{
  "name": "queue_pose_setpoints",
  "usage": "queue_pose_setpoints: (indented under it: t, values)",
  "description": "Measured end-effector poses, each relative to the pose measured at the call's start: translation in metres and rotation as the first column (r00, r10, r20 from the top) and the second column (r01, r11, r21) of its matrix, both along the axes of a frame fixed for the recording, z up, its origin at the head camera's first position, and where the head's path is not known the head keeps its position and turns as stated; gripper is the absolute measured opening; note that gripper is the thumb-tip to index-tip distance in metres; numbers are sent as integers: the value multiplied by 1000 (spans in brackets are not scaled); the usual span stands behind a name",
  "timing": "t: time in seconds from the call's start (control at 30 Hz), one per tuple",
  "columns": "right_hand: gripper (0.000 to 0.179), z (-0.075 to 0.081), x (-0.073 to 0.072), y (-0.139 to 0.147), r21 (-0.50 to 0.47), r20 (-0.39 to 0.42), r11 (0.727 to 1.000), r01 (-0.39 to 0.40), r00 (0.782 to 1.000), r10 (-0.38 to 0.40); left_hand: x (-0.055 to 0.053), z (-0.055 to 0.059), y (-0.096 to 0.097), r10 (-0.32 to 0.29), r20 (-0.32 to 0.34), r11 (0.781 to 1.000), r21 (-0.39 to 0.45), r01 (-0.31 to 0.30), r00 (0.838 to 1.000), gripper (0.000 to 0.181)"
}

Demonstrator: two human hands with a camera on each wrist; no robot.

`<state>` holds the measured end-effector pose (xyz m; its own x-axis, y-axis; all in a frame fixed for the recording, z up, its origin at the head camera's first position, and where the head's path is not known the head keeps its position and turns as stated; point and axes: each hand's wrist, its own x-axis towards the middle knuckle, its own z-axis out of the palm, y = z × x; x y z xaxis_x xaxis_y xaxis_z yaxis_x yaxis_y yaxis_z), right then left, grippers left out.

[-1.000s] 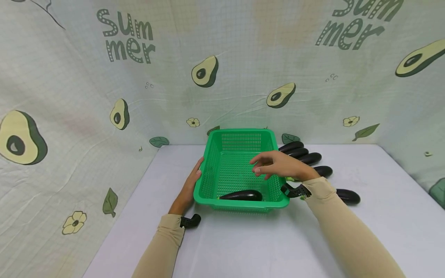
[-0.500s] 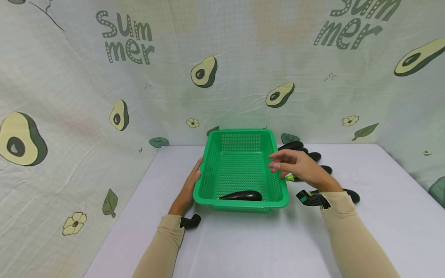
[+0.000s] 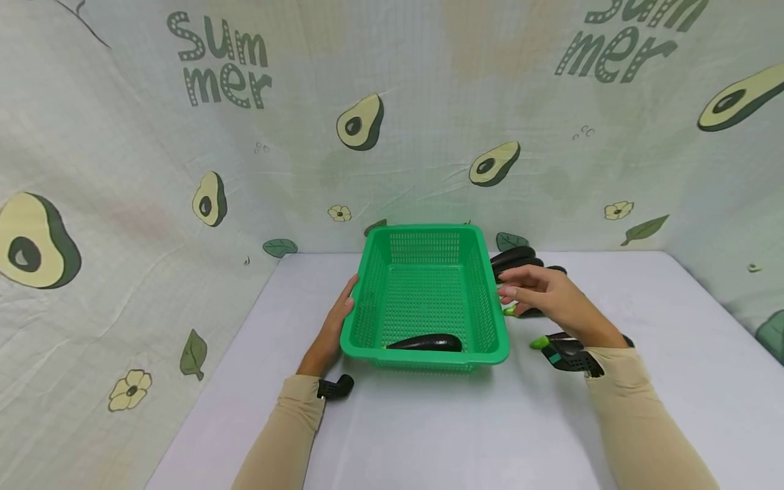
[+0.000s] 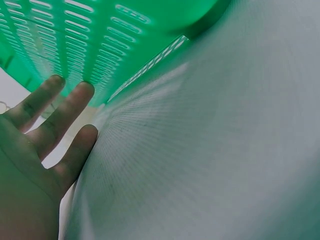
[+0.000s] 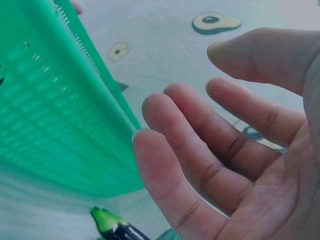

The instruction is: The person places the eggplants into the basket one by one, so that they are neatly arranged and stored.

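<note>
A green plastic basket (image 3: 422, 356) with slotted walls stands on the white table. One dark eggplant (image 3: 425, 342) lies inside along its near wall. My left hand (image 3: 331, 333) touches the basket's left side; in the left wrist view its straight fingers (image 4: 62, 120) meet the slotted wall. Just right of the basket, my right hand (image 3: 551, 299) hovers with fingers loosely bent and nothing between them. Beneath it, an eggplant with a green stem (image 3: 531, 312) is partly hidden. A nearer eggplant's green stem end (image 3: 540, 342) shows beside the right wrist.
More eggplants (image 3: 514, 256) lie together behind my right hand, beside the basket's far right side. White tabletop (image 3: 416, 429) extends in front of the basket. A cloth printed with avocados (image 3: 360, 122) hangs behind the table.
My right hand has moved right, from above the basket's inside to past its right rim, over the eggplants. The left hand, basket and the eggplant in it stay put.
</note>
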<state>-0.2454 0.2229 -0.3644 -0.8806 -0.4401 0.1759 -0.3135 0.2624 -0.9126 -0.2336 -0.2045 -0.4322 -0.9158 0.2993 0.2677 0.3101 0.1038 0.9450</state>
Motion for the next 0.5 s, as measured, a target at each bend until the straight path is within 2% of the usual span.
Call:
queue_pose_setpoints:
  t: [0.23,0.27,0.5]
  values:
    - [36,-4,4,17,40,-8,999,24,1000,-23,-18,-27,-6,25,-26,1000,0,-25,999,53]
    - [36,-5,5,19,46,-9,999,25,1000,-24,-17,-26,-6,21,-16,1000,-2,-21,1000,53]
    - [38,-10,10,39,115,-3,992,52,999,-52,0,3,0,4,-2,1000,-24,-4,1000,55]
